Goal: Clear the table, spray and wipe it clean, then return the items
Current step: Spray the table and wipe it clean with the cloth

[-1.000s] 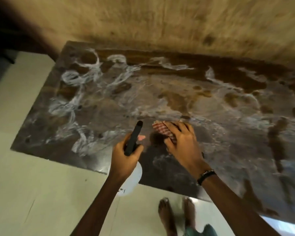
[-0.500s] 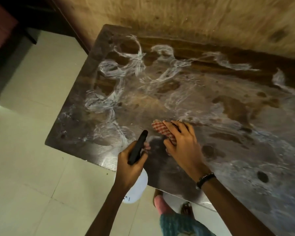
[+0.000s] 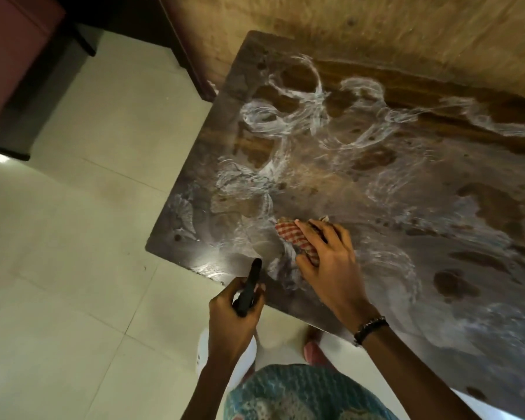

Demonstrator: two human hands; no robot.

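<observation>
Right hand (image 3: 331, 265) presses the red-checked cloth (image 3: 294, 239), half hidden, onto the streaked dark wooden counter (image 3: 376, 177); left hand (image 3: 232, 313) grips the black-nozzled white spray bottle (image 3: 249, 287), mostly hidden.

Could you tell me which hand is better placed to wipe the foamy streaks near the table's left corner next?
The right hand: it already presses the checked cloth flat on the table, beside those streaks. The left hand grips the spray bottle off the table's edge.
</observation>
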